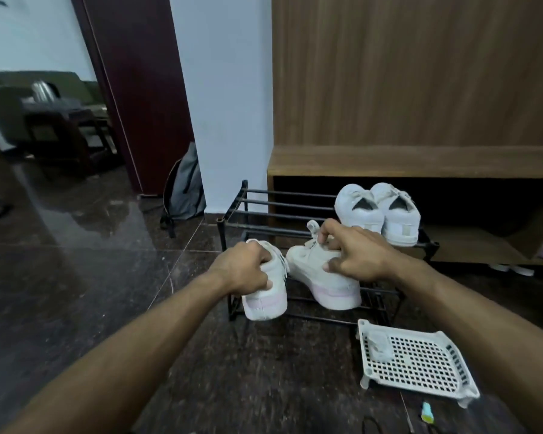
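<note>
The left hand (245, 267) clamps its fingers (263, 255) round the heel of one white canvas pink-soled sneaker (265, 297), the right hand (355, 252) pinches the laces of its mate (326, 281), probably to seat them together on the black metal-bar shoe rack (264, 203), whose top holds a white leather pair (376, 214) at one o'clock.

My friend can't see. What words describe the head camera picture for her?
A person's left hand grips one white, pink-soled sneaker and the right hand holds its mate, both at a low black shoe rack. Another white pair stands on top; a white plastic tray lies on the floor.
</note>
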